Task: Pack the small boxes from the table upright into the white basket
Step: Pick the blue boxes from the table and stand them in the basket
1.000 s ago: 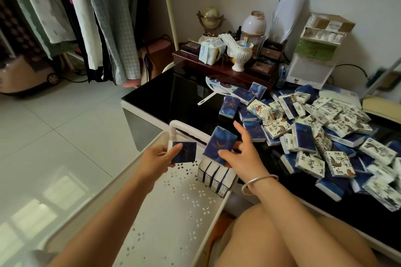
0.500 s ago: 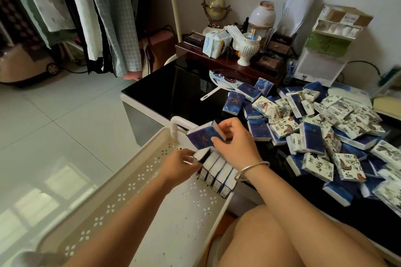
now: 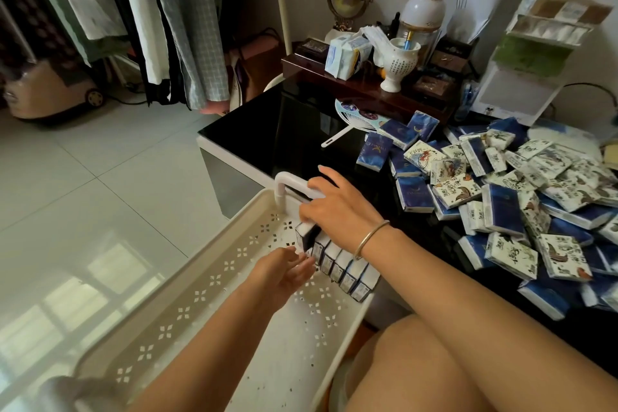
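In the head view, a dark box was gripped from above by the right hand, the fingers curled over its top edge. It was held on end at the far end of the row of boxes standing against the right wall of the white basket, presumably so that it would be seated upright beside its neighbours. The left hand was laid open, fingers straight against the row's left side, apparently to stop the boxes toppling. No contact between the hands was seen. A heap of boxes was seen on the black table, to the right.
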A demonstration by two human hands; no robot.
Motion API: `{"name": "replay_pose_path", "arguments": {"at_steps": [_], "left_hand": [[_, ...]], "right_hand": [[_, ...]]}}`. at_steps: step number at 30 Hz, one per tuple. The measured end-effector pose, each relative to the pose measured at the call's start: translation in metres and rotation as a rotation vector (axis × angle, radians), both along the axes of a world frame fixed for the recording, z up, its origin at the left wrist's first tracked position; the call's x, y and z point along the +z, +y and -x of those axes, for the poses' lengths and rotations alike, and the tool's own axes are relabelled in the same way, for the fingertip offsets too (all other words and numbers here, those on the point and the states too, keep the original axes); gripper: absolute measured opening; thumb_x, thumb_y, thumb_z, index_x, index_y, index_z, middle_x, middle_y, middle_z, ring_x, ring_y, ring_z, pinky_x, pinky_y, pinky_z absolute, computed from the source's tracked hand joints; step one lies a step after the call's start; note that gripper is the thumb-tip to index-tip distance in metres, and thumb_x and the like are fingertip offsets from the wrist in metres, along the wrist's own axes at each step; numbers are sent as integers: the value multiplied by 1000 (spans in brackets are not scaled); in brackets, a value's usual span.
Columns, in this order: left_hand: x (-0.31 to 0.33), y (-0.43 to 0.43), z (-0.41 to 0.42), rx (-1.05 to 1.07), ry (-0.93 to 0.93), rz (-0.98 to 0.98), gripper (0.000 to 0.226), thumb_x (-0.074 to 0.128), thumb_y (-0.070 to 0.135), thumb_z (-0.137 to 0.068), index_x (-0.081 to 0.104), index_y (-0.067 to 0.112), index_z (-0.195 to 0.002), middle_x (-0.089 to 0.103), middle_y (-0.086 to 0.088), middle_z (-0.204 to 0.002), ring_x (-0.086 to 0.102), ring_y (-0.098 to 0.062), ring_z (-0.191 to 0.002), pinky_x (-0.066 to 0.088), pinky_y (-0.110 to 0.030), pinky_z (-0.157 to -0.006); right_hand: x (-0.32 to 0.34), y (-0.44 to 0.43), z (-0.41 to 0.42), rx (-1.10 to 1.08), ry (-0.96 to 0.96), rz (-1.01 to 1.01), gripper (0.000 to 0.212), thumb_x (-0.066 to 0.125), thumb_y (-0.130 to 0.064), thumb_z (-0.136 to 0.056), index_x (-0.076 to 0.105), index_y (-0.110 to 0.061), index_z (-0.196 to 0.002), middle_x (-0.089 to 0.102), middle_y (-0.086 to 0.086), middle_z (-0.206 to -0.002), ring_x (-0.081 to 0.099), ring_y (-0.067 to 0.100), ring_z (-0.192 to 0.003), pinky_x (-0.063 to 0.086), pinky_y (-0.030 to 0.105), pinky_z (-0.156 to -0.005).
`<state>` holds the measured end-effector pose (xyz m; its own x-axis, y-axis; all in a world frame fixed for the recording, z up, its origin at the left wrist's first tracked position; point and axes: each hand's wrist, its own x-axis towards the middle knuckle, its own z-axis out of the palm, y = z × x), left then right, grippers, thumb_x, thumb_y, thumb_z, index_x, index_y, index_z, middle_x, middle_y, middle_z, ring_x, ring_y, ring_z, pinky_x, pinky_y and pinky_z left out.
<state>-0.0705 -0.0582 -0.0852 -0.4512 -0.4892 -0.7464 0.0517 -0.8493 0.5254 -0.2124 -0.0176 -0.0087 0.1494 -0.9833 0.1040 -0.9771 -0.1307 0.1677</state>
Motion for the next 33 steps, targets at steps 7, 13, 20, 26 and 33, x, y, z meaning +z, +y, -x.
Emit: {"name": "replay_pose_path", "arguments": {"at_steps": [7, 13, 20, 26, 33], "left_hand": [[3, 0, 2, -69, -109, 274, 19, 51, -3, -93, 61, 7, -105, 66, -8, -83, 65, -23, -84, 58, -37, -81], [2, 1, 5, -137, -177, 351, 19, 51, -2, -93, 63, 11, -100, 64, -5, -77, 62, -21, -78, 55, -41, -87], [-3, -2, -5, -240, -461, 823, 30, 43, -2, -86, 65, 18, -89, 70, -3, -93, 68, -19, -81, 54, -32, -64], [34, 4, -3, -255, -493, 1299, 34, 44, -3, -83, 65, 23, -81, 68, 9, -79, 67, -16, -75, 56, -31, -63], [83, 24, 83, -395, -238, 1603, 32, 46, 1, -78, 66, 25, -85, 70, 10, -85, 66, -9, -83, 56, -37, -74]], "right_hand": [[-14, 6, 6, -17, 211, -160, 29, 42, -17, -97, 66, -28, -107, 60, -6, -123, 11, 25, -146, -12, 46, -116], [-25, 15, -1, -52, -93, 102, 33, 66, -1, -72, 74, -21, -97, 69, -1, -112, 48, 31, -127, 25, 46, -113], [-21, 35, -6, -243, -593, 364, 39, 54, 10, -75, 74, -18, -94, 70, -6, -100, 53, 22, -112, 42, 37, -97], [-13, 60, 15, -509, -783, 506, 40, 47, 7, -83, 72, -22, -91, 68, -5, -97, 50, 13, -109, 46, 28, -90], [-27, 83, 63, -939, -798, 433, 37, 50, 0, -86, 60, -18, -117, 59, 3, -118, 47, 25, -118, 44, 38, -91]]}}
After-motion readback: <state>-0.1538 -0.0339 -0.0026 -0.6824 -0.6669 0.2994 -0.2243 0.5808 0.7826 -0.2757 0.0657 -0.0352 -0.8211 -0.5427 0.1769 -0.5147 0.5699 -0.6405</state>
